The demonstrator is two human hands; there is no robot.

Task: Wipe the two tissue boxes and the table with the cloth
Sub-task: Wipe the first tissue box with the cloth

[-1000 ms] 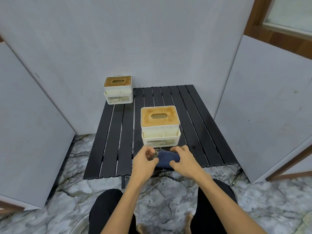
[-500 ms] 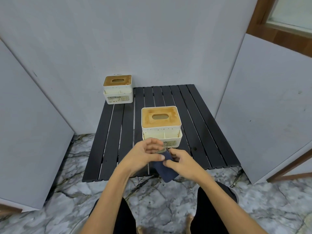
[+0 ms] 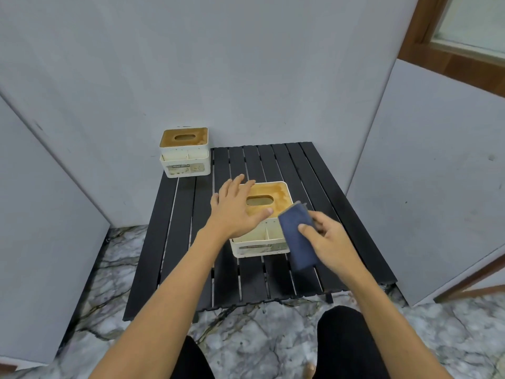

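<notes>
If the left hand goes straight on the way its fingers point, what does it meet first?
Probably nothing close: the open left hand points past the brown-topped white tissue box below it, over the black slatted table toward the grey wall panel. Depth is unclear.

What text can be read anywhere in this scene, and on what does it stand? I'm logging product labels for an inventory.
Near white plastic tissue box with the brown slotted lid: a dark label strip on its front panel carries a line of print, too blurred to read.
Far white plastic tissue box with the brown lid: the same kind of front label strip, too small and blurred to read.
Folded dark blue cloth, black slatted table: no text visible.
</notes>
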